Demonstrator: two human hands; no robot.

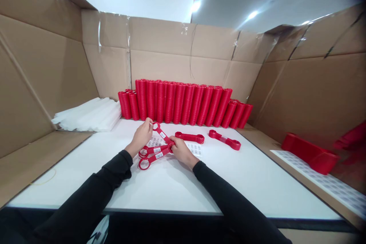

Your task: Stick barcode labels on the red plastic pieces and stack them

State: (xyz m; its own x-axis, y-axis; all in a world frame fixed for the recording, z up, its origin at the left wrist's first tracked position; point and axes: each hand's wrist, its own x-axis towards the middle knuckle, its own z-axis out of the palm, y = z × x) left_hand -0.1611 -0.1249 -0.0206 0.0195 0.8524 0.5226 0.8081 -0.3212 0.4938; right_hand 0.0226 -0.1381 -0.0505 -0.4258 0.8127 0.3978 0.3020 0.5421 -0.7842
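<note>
My right hand [180, 149] grips several flat red plastic pieces together at one end. Each red piece [158, 155] is a bar with a round ring at its end, and they fan out toward the left with white labels on them. My left hand [143, 134] is closed in a pinch at the ring of the uppermost red piece [162, 134]. A sheet of small printed labels [197, 149] lies on the table, partly hidden beneath my hands. Just beyond my right hand is a stack of red pieces [189, 138]; another stack [224, 140] lies farther right.
Tall red piles [178, 103] stand in a row along the back cardboard wall [160, 57]. White plastic sleeves [88, 114] are heaped at the back left. On the right, more red pieces [310, 154] rest on a label sheet [323, 187]. Cardboard encloses both sides of the white table [251, 183].
</note>
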